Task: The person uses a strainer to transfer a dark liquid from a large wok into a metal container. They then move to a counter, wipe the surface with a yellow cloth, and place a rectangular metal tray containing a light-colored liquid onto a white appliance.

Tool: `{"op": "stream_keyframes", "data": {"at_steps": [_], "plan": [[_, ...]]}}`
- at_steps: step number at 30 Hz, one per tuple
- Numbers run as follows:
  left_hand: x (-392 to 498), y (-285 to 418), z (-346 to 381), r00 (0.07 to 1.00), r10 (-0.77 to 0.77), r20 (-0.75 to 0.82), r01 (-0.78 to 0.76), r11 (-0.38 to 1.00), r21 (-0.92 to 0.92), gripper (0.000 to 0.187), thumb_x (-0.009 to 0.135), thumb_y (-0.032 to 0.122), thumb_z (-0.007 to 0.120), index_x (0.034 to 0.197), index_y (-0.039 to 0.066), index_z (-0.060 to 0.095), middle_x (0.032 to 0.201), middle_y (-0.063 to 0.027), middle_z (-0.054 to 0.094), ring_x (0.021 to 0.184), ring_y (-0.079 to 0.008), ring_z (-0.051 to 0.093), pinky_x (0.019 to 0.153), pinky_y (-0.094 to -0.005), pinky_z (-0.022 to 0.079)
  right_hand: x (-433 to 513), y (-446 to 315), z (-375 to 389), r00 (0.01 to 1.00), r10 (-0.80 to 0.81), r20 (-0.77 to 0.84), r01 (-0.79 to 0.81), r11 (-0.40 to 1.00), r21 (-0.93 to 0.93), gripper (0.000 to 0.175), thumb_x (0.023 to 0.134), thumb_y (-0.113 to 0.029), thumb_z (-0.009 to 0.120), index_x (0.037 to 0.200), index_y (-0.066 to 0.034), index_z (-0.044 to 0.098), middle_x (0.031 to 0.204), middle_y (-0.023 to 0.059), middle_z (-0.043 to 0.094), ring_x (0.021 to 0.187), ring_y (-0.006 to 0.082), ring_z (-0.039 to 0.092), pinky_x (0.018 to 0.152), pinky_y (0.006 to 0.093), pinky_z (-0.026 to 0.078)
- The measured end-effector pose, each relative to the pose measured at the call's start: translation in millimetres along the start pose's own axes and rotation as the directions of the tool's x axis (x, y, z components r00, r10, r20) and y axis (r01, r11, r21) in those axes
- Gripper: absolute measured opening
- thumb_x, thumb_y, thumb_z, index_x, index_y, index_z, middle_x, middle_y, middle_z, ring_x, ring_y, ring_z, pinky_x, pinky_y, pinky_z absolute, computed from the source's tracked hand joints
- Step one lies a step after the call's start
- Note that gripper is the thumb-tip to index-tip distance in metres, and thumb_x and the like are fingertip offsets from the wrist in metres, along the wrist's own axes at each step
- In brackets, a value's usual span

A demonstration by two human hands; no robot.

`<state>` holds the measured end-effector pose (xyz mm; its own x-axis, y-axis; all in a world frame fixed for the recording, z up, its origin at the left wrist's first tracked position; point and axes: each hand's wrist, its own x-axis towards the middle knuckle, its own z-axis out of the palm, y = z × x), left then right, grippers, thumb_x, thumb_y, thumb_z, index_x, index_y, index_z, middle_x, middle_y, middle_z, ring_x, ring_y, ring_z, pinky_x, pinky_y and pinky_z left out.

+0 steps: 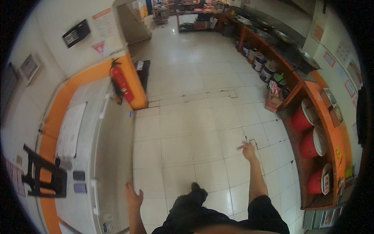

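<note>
My left hand (134, 196) hangs low beside the front of a white chest freezer (111, 163), its fingers apart and nothing in it. Further right, my right hand (248, 149) is held out over the pale tiled floor (192, 140), empty, with its fingers spread. Between my arms, my dark trousers and one dark shoe (198, 190) show on the tiles. On the freezer top lie a paper sheet (73, 128), a dark flat item (79, 175) and a purple one (80, 188), near a black plastic stool (48, 178).
A red fire extinguisher (122, 83) hangs on the orange pillar at the left. Along the right, an orange shelf unit (324, 108) holds red lidded tubs (311, 144); paint-type buckets (258, 63) and a cardboard box (273, 101) stand by the counter. Shelving (198, 22) stands far ahead.
</note>
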<state>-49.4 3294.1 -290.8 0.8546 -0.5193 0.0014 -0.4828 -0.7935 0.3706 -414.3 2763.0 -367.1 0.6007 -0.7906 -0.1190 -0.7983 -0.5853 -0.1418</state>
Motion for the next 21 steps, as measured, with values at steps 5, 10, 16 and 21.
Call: {"op": "stream_keyframes", "data": {"at_steps": [5, 10, 16, 21], "plan": [[194.2, 167.9, 42.9, 0.860, 0.501, 0.097, -0.464, 0.846, -0.261, 0.070, 0.077, 0.007, 0.067, 0.141, 0.005, 0.038, 0.133, -0.0237, 0.044, 0.123, -0.0412, 0.044, 0.105, -0.0462, 0.038, -105.5, 120.5, 145.7, 0.851, 0.497, 0.170, -0.524, 0.785, 0.331, 0.050, 0.084, -0.020, 0.057, 0.132, -0.0033, 0.054, 0.129, 0.0216, 0.057, 0.122, 0.0356, 0.053, 0.103, 0.0414, 0.043], [374.8, 274.4, 114.9, 0.572, 0.734, 0.366, -0.678, 0.674, -0.294, 0.068, 0.079, 0.012, 0.068, 0.141, 0.008, 0.039, 0.132, -0.0219, 0.046, 0.121, -0.0395, 0.046, 0.103, -0.0461, 0.040, -155.9, 127.2, 203.9, 0.421, 0.527, 0.739, -0.723, 0.686, -0.078, 0.046, 0.086, -0.031, 0.056, 0.126, -0.0083, 0.059, 0.128, 0.0184, 0.058, 0.122, 0.0347, 0.053, 0.105, 0.0409, 0.040], [545.1, 277.8, 294.7, 0.818, 0.444, 0.367, -0.414, 0.896, -0.161, 0.071, 0.077, 0.019, 0.071, 0.139, 0.004, 0.041, 0.121, -0.0238, 0.054, 0.114, -0.0369, 0.052, 0.096, -0.0460, 0.045, 50.8, 116.3, 181.3, 0.661, 0.066, 0.748, -0.202, 0.975, 0.092, 0.040, 0.084, -0.037, 0.059, 0.116, -0.0153, 0.067, 0.123, 0.0126, 0.063, 0.118, 0.0321, 0.056, 0.103, 0.0403, 0.041], [592.0, 238.2, 384.6, 0.649, -0.301, 0.699, 0.375, 0.926, 0.051, 0.073, 0.081, 0.030, 0.073, 0.136, -0.005, 0.039, 0.119, -0.0254, 0.059, 0.108, -0.0358, 0.060, 0.093, -0.0426, 0.049, 495.4, 101.9, 118.3, 0.722, 0.268, 0.638, -0.419, 0.903, 0.094, 0.050, 0.089, -0.040, 0.050, 0.125, -0.0065, 0.060, 0.130, 0.0183, 0.058, 0.124, 0.0321, 0.052, 0.107, 0.0401, 0.038]]}}
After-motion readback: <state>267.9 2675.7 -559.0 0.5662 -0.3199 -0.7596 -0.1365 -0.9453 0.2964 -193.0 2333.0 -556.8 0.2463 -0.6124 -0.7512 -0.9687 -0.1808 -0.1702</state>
